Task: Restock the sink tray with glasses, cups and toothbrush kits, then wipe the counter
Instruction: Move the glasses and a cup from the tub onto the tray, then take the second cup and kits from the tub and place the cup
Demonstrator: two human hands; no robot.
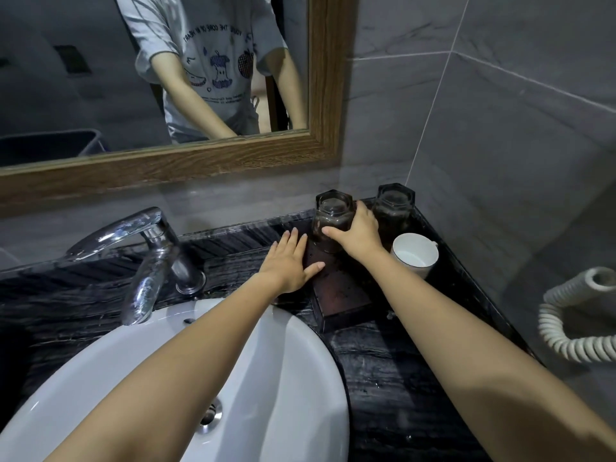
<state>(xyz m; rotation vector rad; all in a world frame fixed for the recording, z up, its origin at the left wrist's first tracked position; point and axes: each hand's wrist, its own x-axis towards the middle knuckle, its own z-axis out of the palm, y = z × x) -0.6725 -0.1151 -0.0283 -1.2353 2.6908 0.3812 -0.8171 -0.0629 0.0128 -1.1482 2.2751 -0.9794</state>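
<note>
Black veined counter (393,361) runs along a grey tiled wall; wood-framed mirror (328,95) hangs above it and reflects a person's torso in a printed T-shirt. White basin (300,361) sits at lower left, set into the counter. Chrome faucet (150,248) stands behind the basin, spout over the bowl. Dark rectangular tray (340,295) lies on the counter to the right of the basin, long side running toward the back corner. White coiled cord (566,331) hangs at the right edge. White cup (415,256) stands upright just right of the tray, empty inside; whether it rests on the tray or the counter is unclear. Two dark-tinted faceted glasses at the back: far glass (393,205) stands alone in the corner; near glass (331,215) is at the tray's far end. Right hand (358,233) is wrapped around the near glass, fingers curled on its side. Left hand (288,258) lies flat, fingers spread, palm down over the tray's left edge.
</note>
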